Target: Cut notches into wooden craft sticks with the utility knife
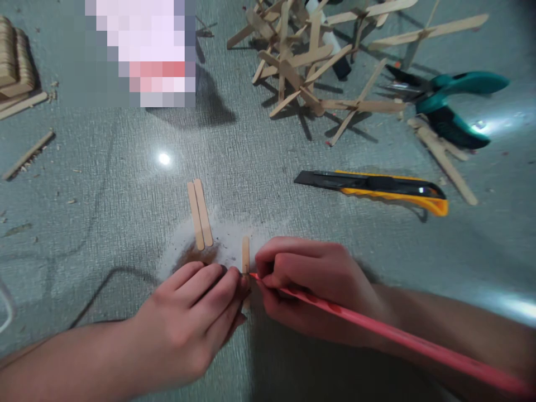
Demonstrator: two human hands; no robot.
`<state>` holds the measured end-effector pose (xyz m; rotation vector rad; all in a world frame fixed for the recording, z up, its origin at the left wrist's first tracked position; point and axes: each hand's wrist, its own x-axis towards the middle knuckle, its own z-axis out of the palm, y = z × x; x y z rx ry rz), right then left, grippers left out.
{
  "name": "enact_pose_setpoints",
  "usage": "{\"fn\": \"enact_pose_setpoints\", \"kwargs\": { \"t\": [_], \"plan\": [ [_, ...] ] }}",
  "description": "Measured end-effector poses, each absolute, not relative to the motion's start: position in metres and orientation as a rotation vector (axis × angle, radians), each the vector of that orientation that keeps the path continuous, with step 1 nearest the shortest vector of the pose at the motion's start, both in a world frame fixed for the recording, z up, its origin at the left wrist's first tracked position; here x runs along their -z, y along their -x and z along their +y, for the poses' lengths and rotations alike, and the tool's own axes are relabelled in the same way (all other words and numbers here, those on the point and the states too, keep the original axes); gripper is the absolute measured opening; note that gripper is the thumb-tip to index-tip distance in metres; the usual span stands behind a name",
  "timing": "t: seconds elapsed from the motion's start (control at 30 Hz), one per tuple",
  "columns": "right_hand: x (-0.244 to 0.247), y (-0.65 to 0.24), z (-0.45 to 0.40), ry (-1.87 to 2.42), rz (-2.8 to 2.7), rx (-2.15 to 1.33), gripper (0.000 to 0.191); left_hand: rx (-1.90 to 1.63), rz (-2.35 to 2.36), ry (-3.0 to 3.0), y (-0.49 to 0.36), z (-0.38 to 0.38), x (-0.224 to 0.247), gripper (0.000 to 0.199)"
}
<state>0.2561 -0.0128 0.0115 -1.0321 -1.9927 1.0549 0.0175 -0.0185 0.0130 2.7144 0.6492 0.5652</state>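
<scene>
My left hand (192,318) has its fingers pinched on the lower part of a wooden craft stick (245,249), which lies pointing away from me. Part of that stick is hidden by the fingers. In my right hand (314,290) is a red pencil (402,332), gripped close to its point. The pencil tip touches the stick, or nearly so, beside a short dark mark on the wood. Just beyond my left hand, two craft sticks (200,215) lie side by side on a whitish, stained patch of the grey table surface.
To the right lies a yellow and black utility knife (372,187). Green-handled pliers (452,97) rest behind it near loose sticks (448,162). Crossed stick assemblies (301,61) pile up at the back, with a white tube (329,42) among them. Stacked sticks (17,61) stand far left.
</scene>
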Motion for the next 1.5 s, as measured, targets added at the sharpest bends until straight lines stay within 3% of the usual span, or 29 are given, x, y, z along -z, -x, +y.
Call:
{"fn": "enact_pose_setpoints", "kwargs": {
  "t": [1.5],
  "plan": [
    [-0.0085,-0.2551,-0.015,1.063,-1.965,-1.1,0.024,-0.574,0.653,-2.733,-0.0199,-0.0186,-0.0147,0.023]
  ]
}}
